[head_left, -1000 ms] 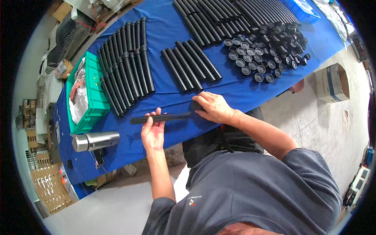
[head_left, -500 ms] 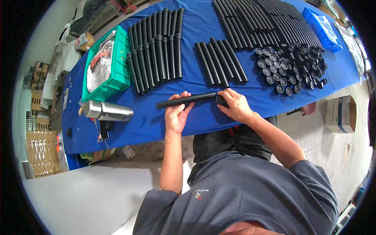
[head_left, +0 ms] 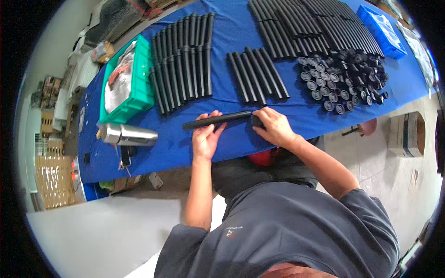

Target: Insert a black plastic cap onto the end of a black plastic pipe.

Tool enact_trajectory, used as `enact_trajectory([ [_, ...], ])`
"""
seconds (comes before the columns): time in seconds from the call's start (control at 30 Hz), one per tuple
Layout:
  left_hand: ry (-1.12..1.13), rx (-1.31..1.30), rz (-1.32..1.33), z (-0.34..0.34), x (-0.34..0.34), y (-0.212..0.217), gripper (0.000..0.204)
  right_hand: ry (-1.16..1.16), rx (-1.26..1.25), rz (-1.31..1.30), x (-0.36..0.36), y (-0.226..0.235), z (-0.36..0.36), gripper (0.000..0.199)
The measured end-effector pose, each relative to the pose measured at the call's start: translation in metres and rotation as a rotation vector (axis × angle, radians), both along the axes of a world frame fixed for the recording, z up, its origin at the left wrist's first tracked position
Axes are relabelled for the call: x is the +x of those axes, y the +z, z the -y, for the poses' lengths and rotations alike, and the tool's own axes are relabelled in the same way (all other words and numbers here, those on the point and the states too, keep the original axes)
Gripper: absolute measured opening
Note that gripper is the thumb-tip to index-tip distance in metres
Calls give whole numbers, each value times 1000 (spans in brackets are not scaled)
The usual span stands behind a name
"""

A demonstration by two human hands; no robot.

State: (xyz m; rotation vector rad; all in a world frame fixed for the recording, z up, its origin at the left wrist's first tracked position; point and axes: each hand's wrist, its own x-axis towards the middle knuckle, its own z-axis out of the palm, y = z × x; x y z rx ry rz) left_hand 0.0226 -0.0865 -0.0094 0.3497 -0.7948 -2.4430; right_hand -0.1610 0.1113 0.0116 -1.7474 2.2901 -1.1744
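Note:
A black tube (head_left: 234, 116) lies across my left hand (head_left: 205, 136), gripped between the thumb and the fingers near its left end. At the tube's right end, my right hand (head_left: 276, 128) pinches a dark round cap (head_left: 256, 121), mostly covered by the fingers. Whether the cap sits on the tube or only beside its end, I cannot tell. Just beyond my hands lies a small group of loose black tubes (head_left: 254, 76). To their right is a heap of black round caps (head_left: 333, 95). Two rows of tubes with thicker collared ends (head_left: 181, 62) lie to the left.
A blue cloth (head_left: 171, 150) covers the table. On its left stand a green crate (head_left: 141, 95) with bags inside and a steel flask (head_left: 132, 135) lying down. More black tubes (head_left: 320, 28) fill the far right, beside a blue bin (head_left: 394, 48). A cardboard box (head_left: 404, 134) sits on the floor.
The whole view has shifted slightly. Both hands keep the same hold on the tube and the cap, with little visible movement between them.

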Motion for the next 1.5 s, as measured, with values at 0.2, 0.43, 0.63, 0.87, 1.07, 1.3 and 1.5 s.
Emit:
enact_trajectory([
  [0.2, -41, -18, 2, 3, 1, 1, 46, 12, 28, 43, -2, 2, 1, 44],
  [0.43, -24, 16, 21, 2, 2, 0, 46, 42, 20, 53, -5, 1, 2, 45],
  [0.63, -16, -24, -3, 1, 3, 2, 44, 50, 8, 47, -6, 4, 5, 43],
  [0.87, -44, -5, -17, 1, 6, -1, 39, 53, -18, 47, -5, 5, -2, 43],
  [1.07, -46, 13, -1, 2, 4, 2, 38, -156, 13, 34, -14, 7, -14, 42],
  [1.3, -52, -13, 3, 1, 9, -3, 38, -245, 83, -18, -14, -1, 6, 40],
  [1.5, -60, 0, -29, 2, 10, -4, 41, -263, 32, -9, -14, 3, 2, 43],
])
